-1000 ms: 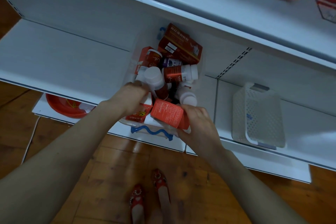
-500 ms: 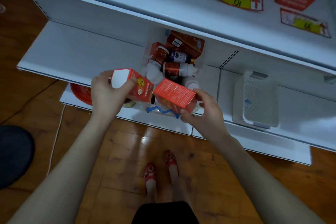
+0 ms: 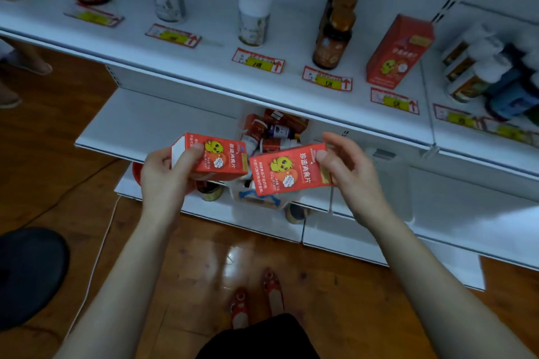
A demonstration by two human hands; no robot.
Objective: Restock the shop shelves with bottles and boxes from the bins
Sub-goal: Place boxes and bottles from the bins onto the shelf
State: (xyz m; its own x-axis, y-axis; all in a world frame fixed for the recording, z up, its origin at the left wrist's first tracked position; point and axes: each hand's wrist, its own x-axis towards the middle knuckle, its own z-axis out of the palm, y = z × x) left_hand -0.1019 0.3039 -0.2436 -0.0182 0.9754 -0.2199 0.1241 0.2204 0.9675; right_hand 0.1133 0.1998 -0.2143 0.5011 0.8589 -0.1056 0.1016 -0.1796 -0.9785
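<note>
Left hand (image 3: 163, 181) gripping red box (image 3: 217, 159), right hand (image 3: 347, 172) pinching second box (image 3: 287, 170), both above bin (image 3: 256, 198), matching box (image 3: 398, 52) on shelf (image 3: 204, 58)

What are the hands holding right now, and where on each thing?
The left hand grips the left red box round its left end; the right hand pinches the right red box at its right end.

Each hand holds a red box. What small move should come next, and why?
Likely raise the right hand and stand its red box beside the matching box on the upper shelf: both show the same chick print, and that hand is nearer.
</note>
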